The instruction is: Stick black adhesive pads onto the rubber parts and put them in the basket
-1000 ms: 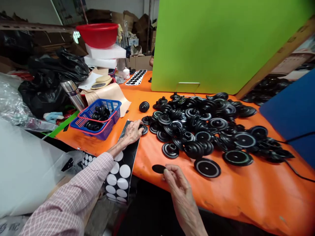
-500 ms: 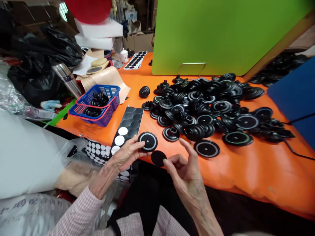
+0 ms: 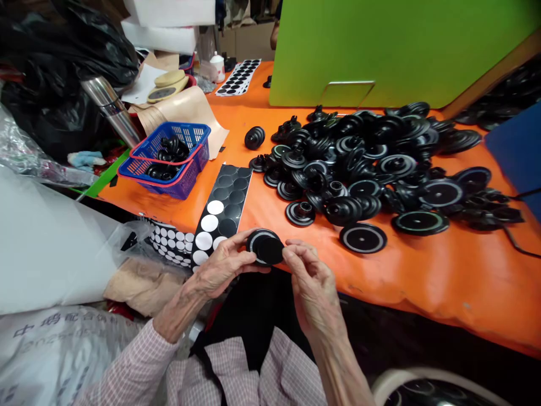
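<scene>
Fingers of the left hand (image 3: 217, 270) are clamped on a black ringed disc (image 3: 254, 241), thumb on its upper face and the others around and beneath it. The left forearm slants in from 7 o'clock, its checked sleeve ending short of the wrist. Coming in from 5 o'clock, the right hand (image 3: 315, 282) is angled toward the left one, thumb and fingertips together on the right edge of a thin black circle (image 3: 271, 250), other fingers curled. The circle overlaps the disc's face; whether they touch, I cannot tell. Both are at the near edge of the orange desk (image 3: 422, 282). A sheet of round stickers (image 3: 230, 194) lies at 11 o'clock from the disc, a blue basket (image 3: 192, 177) at 10, and a heap of black wheel-like parts (image 3: 359, 169) at 2.
</scene>
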Available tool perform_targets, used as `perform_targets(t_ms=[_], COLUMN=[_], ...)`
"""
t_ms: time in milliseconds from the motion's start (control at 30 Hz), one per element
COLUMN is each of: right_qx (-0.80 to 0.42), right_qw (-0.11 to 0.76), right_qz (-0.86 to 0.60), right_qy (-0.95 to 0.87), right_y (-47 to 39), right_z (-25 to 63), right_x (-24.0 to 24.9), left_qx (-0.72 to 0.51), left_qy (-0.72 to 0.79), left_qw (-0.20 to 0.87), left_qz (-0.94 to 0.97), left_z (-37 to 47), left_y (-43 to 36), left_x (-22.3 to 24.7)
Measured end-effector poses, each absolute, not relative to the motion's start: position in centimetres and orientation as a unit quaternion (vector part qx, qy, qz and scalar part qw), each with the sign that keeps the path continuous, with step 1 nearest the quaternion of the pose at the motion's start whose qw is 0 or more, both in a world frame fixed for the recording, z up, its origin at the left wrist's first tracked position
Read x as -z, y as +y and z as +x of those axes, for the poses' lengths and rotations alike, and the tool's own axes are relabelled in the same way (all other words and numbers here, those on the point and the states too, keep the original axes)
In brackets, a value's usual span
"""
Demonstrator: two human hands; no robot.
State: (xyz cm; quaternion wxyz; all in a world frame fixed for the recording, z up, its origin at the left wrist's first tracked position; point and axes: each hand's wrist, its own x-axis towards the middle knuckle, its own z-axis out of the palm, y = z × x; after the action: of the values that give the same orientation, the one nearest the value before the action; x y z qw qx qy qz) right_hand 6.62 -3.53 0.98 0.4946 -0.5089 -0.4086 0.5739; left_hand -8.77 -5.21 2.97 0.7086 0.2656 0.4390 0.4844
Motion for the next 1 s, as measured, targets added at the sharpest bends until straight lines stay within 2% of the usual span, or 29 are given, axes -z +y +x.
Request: perform_targets(t_ms=[1000], right_qx=[-0.477], right_qw=[0.485], right_qz=[-0.56], right_qy=[-0.472], right_y=[-4.2], right_z=[5.1], right_x=[-0.6], left_qx=[-0.501], left_qy=[0.441], left_qw=[0.701], left_qz=[0.251], left_z=[-8.4], left_y=[-5.4], left_x=[-2.5])
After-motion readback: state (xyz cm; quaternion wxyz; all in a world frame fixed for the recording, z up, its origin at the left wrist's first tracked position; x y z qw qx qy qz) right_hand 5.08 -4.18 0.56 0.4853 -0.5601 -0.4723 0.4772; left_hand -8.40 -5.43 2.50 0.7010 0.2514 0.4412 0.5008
